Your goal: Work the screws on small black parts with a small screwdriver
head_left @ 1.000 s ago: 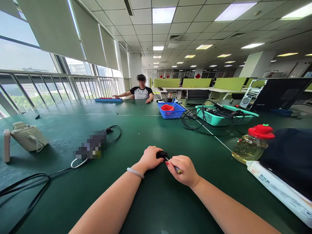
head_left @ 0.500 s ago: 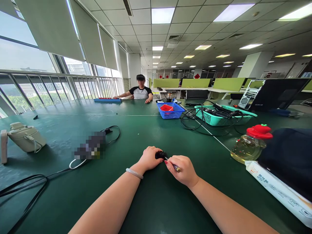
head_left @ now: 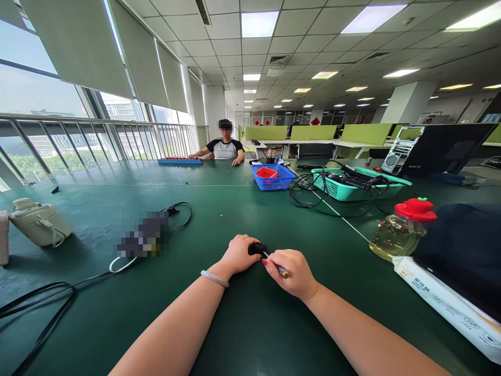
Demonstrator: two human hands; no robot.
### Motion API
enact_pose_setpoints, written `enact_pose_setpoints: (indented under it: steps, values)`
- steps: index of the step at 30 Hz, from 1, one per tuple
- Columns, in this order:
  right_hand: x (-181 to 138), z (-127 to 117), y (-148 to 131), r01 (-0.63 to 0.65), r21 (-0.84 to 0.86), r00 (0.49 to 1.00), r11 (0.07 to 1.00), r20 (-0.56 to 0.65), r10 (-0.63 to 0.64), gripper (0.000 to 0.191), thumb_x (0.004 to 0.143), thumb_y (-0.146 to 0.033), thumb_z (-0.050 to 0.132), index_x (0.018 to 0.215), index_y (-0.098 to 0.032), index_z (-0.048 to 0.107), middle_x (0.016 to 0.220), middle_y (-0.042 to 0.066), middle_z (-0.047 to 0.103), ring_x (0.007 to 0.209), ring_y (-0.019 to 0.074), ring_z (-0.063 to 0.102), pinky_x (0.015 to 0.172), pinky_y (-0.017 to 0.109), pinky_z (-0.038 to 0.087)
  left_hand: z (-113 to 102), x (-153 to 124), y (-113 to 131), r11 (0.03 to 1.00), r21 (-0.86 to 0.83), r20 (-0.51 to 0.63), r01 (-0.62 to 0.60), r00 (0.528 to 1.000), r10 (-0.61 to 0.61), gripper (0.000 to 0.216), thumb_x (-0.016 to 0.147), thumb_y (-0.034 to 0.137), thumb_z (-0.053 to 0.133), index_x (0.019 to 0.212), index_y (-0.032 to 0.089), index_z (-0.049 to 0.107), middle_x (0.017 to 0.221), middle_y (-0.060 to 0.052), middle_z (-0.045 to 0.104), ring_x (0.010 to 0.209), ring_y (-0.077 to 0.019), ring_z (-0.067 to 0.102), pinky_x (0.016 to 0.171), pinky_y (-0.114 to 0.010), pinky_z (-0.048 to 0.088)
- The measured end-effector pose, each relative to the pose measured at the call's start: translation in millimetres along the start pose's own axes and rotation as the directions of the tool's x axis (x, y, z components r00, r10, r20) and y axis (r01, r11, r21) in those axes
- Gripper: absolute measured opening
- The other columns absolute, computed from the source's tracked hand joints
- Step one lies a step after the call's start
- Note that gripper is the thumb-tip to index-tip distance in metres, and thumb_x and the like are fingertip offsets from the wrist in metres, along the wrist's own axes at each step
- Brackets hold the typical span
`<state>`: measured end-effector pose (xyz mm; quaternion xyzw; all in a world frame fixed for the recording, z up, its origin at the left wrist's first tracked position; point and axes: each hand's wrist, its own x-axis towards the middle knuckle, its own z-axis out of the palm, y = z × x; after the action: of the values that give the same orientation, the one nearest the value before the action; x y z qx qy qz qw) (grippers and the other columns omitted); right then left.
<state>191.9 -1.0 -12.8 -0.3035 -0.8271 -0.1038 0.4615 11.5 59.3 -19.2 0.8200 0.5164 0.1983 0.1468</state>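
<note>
In the middle of the green table (head_left: 230, 334), my left hand (head_left: 240, 254) is closed around a small black object (head_left: 257, 248), pressing it to the tabletop. What kind of object it is I cannot make out, since my fingers cover part of it. My right hand (head_left: 291, 269) grips a slim screwdriver-like tool (head_left: 282, 271) with a brownish handle end and a thin metal shaft. The shaft points up and left, its tip at the black object; whether it sits inside or only against it is hidden.
Leftward lie a blurred dark item (head_left: 144, 235) with cables and a beige bottle (head_left: 41, 222). Rightward stand a red-lidded jar (head_left: 403, 230), a white packet (head_left: 446, 305) and a dark bag (head_left: 465, 250). Beyond are a blue basket (head_left: 274, 184), a teal basket (head_left: 342, 192) with cables, and a seated person (head_left: 226, 149).
Both hands keep their hold in nearly the same place. Across the table, the blue rack by the seated person has shifted slightly right. The view has moved a little.
</note>
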Motion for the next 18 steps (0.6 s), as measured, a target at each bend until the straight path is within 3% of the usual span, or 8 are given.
enact_pose_setpoints:
  steps: [12,18]
  values:
    - [-0.7,1.4,1.7,-0.007,-0.024,1.0,1.0,0.01,0.007,0.042,0.099,-0.023,0.047,0.057,-0.02,0.049,0.05,-0.003,0.045,0.046,0.0096,0.036,0.051,0.025,0.026,-1.1,-0.6,1.3,1.0,0.004,0.003,0.006,1.0,-0.006,0.039,0.077,0.031,0.071,0.115,0.025,0.072,0.11,-0.006,0.072,0.114,-0.0288,0.059,0.103,-0.042,0.047]
    - [-1.1,0.0,2.7,0.054,-0.089,0.997,0.995,0.059,-0.049,0.042,0.098,-0.023,0.047,0.057,-0.019,0.052,0.05,-0.003,0.048,0.046,0.0096,0.037,0.052,0.026,0.027,-1.3,-1.0,2.0,1.0,0.011,0.011,0.002,1.0,-0.002,0.038,0.078,0.032,0.071,0.115,0.025,0.072,0.111,-0.006,0.072,0.113,-0.0286,0.059,0.103,-0.042,0.047]
